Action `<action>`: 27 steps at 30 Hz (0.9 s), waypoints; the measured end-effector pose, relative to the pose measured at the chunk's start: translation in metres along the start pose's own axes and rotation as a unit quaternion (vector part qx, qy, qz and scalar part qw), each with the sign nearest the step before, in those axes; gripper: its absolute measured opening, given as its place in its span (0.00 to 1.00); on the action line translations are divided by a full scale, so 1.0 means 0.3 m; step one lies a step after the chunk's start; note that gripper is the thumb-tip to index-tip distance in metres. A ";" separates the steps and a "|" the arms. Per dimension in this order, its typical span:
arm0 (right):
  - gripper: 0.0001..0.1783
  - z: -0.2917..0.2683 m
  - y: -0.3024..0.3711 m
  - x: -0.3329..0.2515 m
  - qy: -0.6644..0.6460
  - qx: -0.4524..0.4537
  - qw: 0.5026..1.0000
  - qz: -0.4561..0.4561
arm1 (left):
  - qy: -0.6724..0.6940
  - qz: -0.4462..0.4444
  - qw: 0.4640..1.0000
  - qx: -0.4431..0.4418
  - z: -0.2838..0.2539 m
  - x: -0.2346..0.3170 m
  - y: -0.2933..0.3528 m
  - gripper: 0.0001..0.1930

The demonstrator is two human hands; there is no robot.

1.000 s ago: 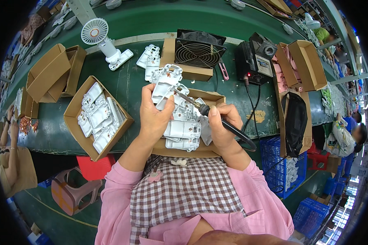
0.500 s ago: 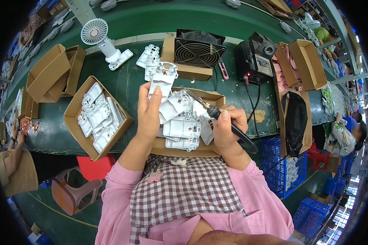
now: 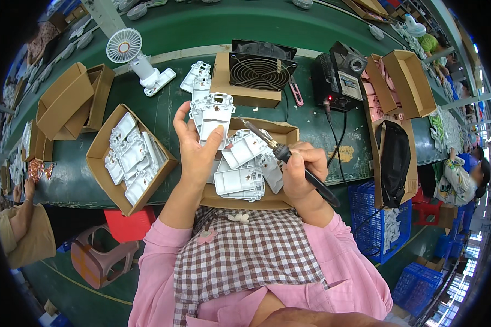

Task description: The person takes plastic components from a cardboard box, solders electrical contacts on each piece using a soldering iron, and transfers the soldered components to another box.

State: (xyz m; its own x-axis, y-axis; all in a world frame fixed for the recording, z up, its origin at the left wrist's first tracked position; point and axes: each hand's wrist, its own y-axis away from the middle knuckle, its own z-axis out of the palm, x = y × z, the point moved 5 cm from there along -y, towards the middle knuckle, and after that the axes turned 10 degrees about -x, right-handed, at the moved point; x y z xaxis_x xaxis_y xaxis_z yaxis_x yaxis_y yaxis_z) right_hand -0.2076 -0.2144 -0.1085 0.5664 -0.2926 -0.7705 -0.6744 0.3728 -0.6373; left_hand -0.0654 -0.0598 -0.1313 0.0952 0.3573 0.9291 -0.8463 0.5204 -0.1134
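Observation:
Between the thumb and fingers of my left hand (image 3: 195, 144) is a white plastic housing (image 3: 215, 122), held up over the left rim of a cardboard box. My right hand (image 3: 304, 169) grips a soldering iron (image 3: 305, 172) by its black handle. The iron's tip points up and left, a short gap away from the held housing. Beneath both hands, the open cardboard box (image 3: 281, 128) contains several white housings (image 3: 240, 182) with small copper-coloured parts. Other white housings (image 3: 196, 79) lie on the bench just beyond my left hand.
Left of my hands is a cardboard box (image 3: 96, 156) of white housings. Beyond stand a small white fan (image 3: 147, 76), a black box fan (image 3: 261, 71), a pink-handled cutter (image 3: 296, 92) and a black soldering station (image 3: 338, 82) with cables. A blue crate (image 3: 365, 218) is at right; another person's arm (image 3: 21, 218) at left.
The held housing has tilted and come slightly lower, with my left fingers spread more behind it. The soldering iron has shifted slightly left, and its tip is in plainer view.

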 end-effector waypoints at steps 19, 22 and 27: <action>0.07 0.028 -0.028 0.009 0.033 -0.009 0.991 0.127 | -0.096 -0.013 0.994 -0.055 -0.005 -0.039 0.013 0.12; 0.07 0.029 -0.030 0.010 0.033 -0.010 0.992 0.125 | -0.099 -0.009 0.993 -0.061 -0.005 -0.039 0.013 0.12; 0.07 0.028 -0.029 0.016 0.035 -0.011 0.991 0.125 | -0.099 -0.007 0.993 -0.063 -0.005 -0.038 0.013 0.12</action>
State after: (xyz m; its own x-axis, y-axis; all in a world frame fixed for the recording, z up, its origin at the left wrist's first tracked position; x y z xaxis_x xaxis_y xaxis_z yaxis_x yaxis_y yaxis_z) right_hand -0.1950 -0.2116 -0.1067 0.3455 -0.2546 -0.9032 -0.8000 0.4232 -0.4253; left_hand -0.0690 -0.0606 -0.1429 -0.0091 0.1960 0.9806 -0.7727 0.6211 -0.1313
